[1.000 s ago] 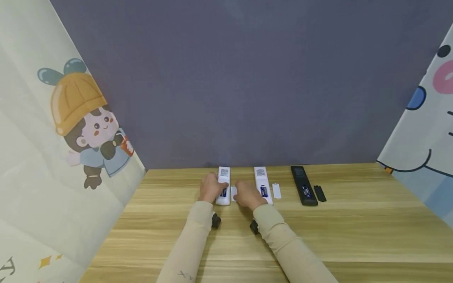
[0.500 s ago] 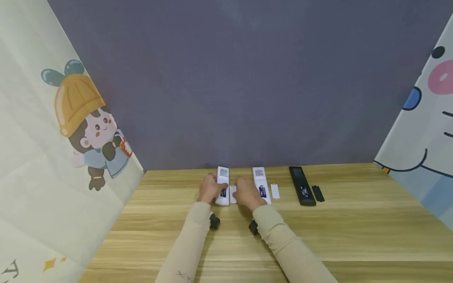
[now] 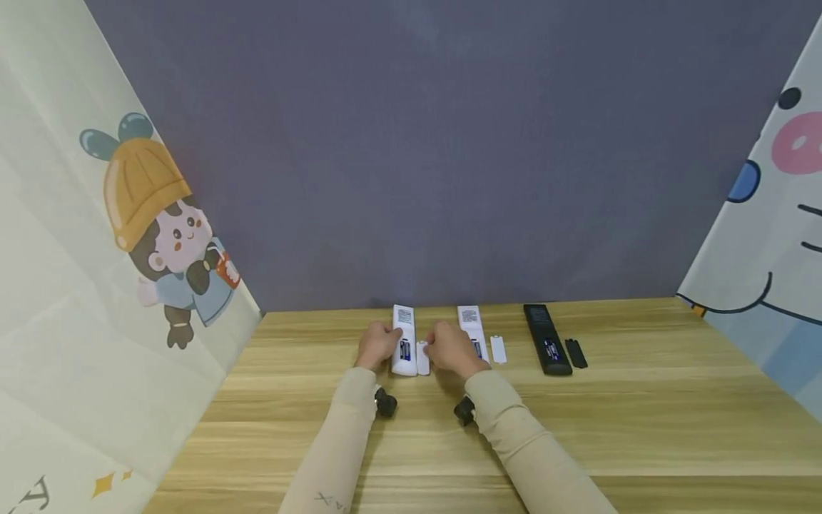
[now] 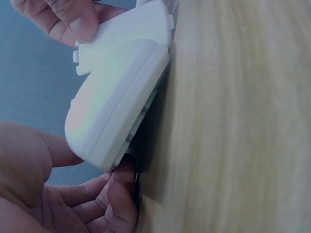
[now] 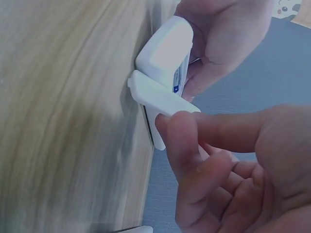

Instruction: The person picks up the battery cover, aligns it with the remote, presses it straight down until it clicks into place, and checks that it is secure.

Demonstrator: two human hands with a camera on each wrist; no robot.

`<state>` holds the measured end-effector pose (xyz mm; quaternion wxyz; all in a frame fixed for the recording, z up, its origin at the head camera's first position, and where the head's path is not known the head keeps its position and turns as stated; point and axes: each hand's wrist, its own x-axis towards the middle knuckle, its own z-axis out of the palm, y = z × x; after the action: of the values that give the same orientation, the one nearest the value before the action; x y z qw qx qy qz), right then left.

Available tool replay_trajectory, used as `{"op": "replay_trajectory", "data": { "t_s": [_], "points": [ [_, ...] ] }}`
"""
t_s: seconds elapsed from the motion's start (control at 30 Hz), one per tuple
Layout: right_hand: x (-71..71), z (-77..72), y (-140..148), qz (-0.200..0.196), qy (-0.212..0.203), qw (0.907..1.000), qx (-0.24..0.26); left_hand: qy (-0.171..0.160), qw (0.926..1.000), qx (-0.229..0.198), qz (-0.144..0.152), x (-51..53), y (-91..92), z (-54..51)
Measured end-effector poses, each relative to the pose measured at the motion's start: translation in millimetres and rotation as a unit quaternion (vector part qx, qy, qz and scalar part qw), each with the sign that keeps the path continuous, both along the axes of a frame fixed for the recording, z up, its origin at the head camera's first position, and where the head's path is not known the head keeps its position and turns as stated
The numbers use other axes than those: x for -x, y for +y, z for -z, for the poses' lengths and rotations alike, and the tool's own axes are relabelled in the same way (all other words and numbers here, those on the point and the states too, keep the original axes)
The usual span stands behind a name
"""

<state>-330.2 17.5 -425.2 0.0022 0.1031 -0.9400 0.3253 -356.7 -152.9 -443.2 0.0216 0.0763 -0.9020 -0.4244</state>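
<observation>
Striped wood-look worktop (image 3: 642,428) is carrying a long white plastic remote (image 3: 407,333) that the left hand (image 3: 377,344) is gripping, while the right hand (image 3: 449,348) is pinching a thin white plastic cover (image 3: 422,363) by one end beside it, so that off-centre pinch is probably risking a skewed cover.

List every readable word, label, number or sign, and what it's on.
"y", probably: left wall cloth
"X", apparently, beside an unclear mark: left sleeve
Too small to read: labels on left white remote, middle white remote, black remote
Too blurred: batteries
</observation>
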Motion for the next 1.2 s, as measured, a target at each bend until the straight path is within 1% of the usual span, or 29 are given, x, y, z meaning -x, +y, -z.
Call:
{"op": "replay_trajectory", "data": {
  "t_s": [0.13,0.27,0.33,0.47,0.6,0.83,0.97,1.13,1.2],
  "points": [
    [-0.1,-2.3,0.9,-0.005,-0.013,0.9999,0.006,-0.004,0.9999,-0.009,-0.007,0.9,-1.6,1.1],
    [-0.3,-3.7,2.7,-0.008,-0.025,0.9995,0.019,0.002,0.9997,-0.022,-0.013,2.3,-2.2,3.4],
    [-0.5,-4.2,4.4,-0.011,-0.03,0.999,0.032,0.004,0.9993,-0.035,-0.014,2.6,-2.0,4.3],
    [-0.9,-7.0,7.5,-0.012,-0.041,0.9972,0.061,0.002,0.9971,-0.075,-0.012,1.4,-1.9,4.2],
    [-0.5,-11.5,9.1,-0.012,-0.048,0.9949,0.088,-0.005,0.9931,-0.117,-0.003,0.9,-2.8,0.0],
    [3.4,-16.0,11.6,-0.017,-0.04,0.9928,0.112,-0.022,0.9809,-0.192,0.015,2.8,-5.5,-8.6],
    [3.6,-19.4,13.7,-0.019,-0.034,0.9913,0.126,-0.03,0.9773,-0.209,0.019,2.2,-6.3,-10.5],
    [5.0,-20.3,14.8,-0.024,-0.009,0.9898,0.14,-0.045,0.9714,-0.232,0.022,3.6,-6.8,-11.5],
    [6.0,-20.1,14.7,-0.026,-0.001,0.9888,0.147,-0.048,0.9703,-0.236,0.026,4.4,-6.7,-12.3]
  ]
}}
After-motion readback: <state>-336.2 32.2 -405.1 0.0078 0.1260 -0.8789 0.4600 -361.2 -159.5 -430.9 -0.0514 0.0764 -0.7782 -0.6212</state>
